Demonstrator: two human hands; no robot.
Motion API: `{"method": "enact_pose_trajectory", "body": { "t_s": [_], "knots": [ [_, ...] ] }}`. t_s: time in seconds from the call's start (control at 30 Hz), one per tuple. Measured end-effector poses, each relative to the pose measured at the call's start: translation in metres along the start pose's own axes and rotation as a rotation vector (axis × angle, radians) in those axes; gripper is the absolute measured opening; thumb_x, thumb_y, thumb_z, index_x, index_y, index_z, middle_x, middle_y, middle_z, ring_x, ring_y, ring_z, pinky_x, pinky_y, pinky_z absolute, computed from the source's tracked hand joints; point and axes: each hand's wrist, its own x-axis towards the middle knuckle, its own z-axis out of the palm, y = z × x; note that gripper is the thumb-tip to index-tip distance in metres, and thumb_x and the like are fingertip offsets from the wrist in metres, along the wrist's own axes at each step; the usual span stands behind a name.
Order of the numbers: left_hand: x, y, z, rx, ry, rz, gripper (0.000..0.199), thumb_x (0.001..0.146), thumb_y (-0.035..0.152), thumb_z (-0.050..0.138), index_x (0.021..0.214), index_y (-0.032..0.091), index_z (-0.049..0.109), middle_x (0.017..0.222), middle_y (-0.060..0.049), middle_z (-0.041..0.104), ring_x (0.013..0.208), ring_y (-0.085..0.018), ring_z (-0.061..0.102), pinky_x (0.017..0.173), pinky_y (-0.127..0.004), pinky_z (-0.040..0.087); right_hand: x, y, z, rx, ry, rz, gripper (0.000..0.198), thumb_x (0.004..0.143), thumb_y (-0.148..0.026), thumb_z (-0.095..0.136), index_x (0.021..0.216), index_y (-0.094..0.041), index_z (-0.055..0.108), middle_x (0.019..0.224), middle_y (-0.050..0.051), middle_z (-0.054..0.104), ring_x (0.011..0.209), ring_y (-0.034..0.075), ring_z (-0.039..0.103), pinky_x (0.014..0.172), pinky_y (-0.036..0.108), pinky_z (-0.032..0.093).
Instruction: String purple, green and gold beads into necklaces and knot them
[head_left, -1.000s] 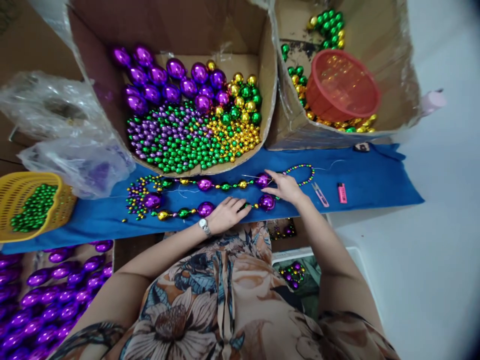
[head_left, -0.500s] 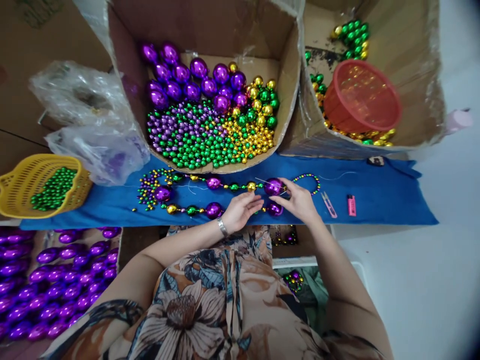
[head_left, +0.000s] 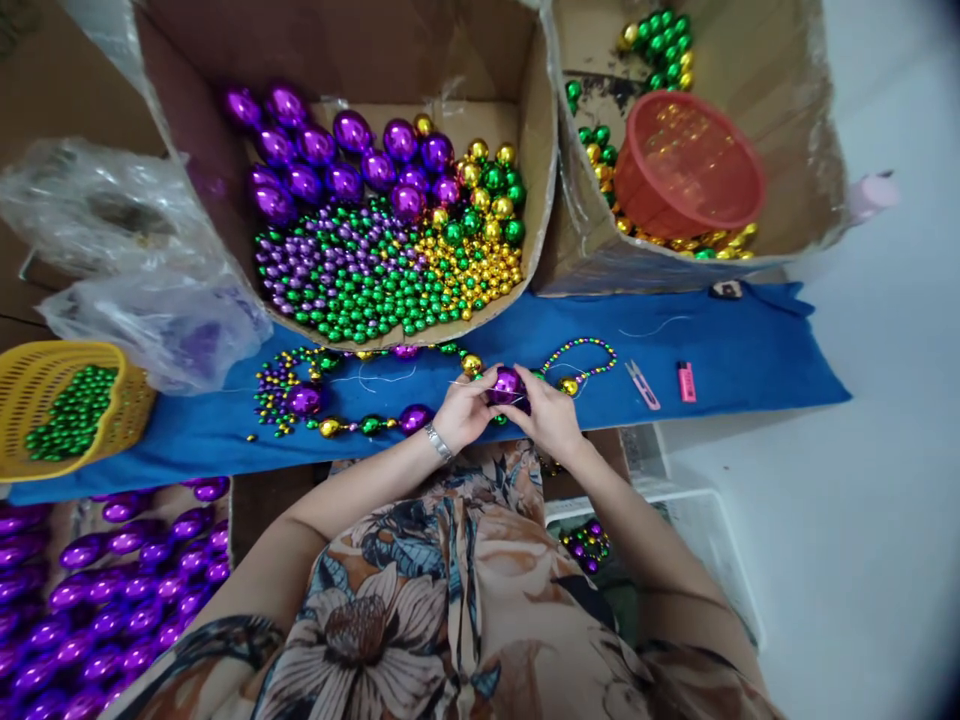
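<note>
Between my two hands is a large shiny purple bead point(head_left: 508, 383), part of a string of beads on the blue cloth point(head_left: 757, 350). My left hand point(head_left: 465, 408) is closed on its left side, a watch at the wrist. Fingers of my right hand point(head_left: 550, 412) grip the bead from the right. A thin pale thread shows by the left fingers. The strand runs left past a gold bead point(head_left: 472, 364) and another purple bead point(head_left: 415, 418) to a cluster of small beads point(head_left: 277, 395). To the right lies a loop of small beads point(head_left: 589, 342).
A cardboard box point(head_left: 536, 200) of purple, green and gold beads stands ahead. Right of it, another box point(head_left: 802, 150) holds a red basket point(head_left: 694, 165). A yellow basket point(head_left: 139, 405) sits at left. Pink thread snips point(head_left: 643, 386) and a pink lighter point(head_left: 686, 382) lie at right.
My left hand has moved up to the large purple bead and closed on it. My right hand has shifted left with that bead. The whole view has shifted and tilted a little.
</note>
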Motion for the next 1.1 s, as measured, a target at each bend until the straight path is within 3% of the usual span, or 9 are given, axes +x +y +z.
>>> {"method": "enact_pose_trajectory", "body": {
  "t_s": [0.1, 0.2, 0.3, 0.53, 1.1],
  "knots": [
    [0.002, 0.002, -0.002, -0.056, 0.015, -0.015, 0.008, 0.081, 0.02, 0.07, 0.083, 0.015, 0.065, 0.083, -0.003, 0.071, 0.078, -0.017, 0.067, 0.085, -0.041, 0.057, -0.01, 0.01, -0.029, 0.085, -0.016, -0.021, 0.062, 0.096, -0.049, 0.046, 0.146, -0.014, 0.037, 0.107, 0.012, 0.07, 0.092, 0.022, 0.068, 0.079, 0.034, 0.054],
    [0.003, 0.006, -0.002, -0.084, 0.039, -0.051, 0.014, 0.087, 0.028, 0.067, 0.082, 0.016, 0.063, 0.083, -0.003, 0.069, 0.08, -0.017, 0.067, 0.09, -0.045, 0.055, -0.028, 0.029, -0.058, 0.012, 0.097, 0.002, 0.038, 0.101, -0.035, 0.035, 0.128, -0.015, 0.052, 0.097, 0.009, 0.069, 0.087, 0.019, 0.066, 0.079, 0.031, 0.051],
    [0.002, 0.007, 0.0, -0.086, 0.064, -0.056, 0.016, 0.091, 0.031, 0.062, 0.083, 0.016, 0.062, 0.082, -0.003, 0.069, 0.076, -0.015, 0.066, 0.089, -0.044, 0.056, -0.046, 0.04, -0.073, -0.182, 0.227, -0.017, 0.029, 0.099, -0.029, 0.038, 0.109, -0.018, 0.062, 0.096, 0.009, 0.066, 0.088, 0.018, 0.064, 0.077, 0.028, 0.048],
    [0.0, 0.006, 0.004, -0.071, 0.071, -0.085, 0.024, 0.092, 0.036, 0.059, 0.082, 0.015, 0.062, 0.08, -0.004, 0.068, 0.076, -0.015, 0.066, 0.083, -0.038, 0.059, -0.065, 0.031, -0.078, -0.482, 0.361, -0.008, 0.02, 0.094, -0.029, 0.051, 0.107, -0.026, 0.066, 0.093, 0.003, 0.058, 0.079, 0.014, 0.056, 0.061, 0.023, 0.036],
    [-0.001, 0.007, 0.003, -0.05, 0.067, -0.089, 0.027, 0.095, 0.038, 0.054, 0.085, 0.015, 0.062, 0.083, -0.005, 0.069, 0.076, -0.016, 0.067, 0.073, -0.032, 0.06, -0.06, 0.022, -0.083, -0.588, 0.309, -0.023, 0.024, 0.094, -0.026, 0.048, 0.105, -0.027, 0.069, 0.092, 0.003, 0.061, 0.077, 0.013, 0.054, 0.059, 0.023, 0.031]
  ]
}}
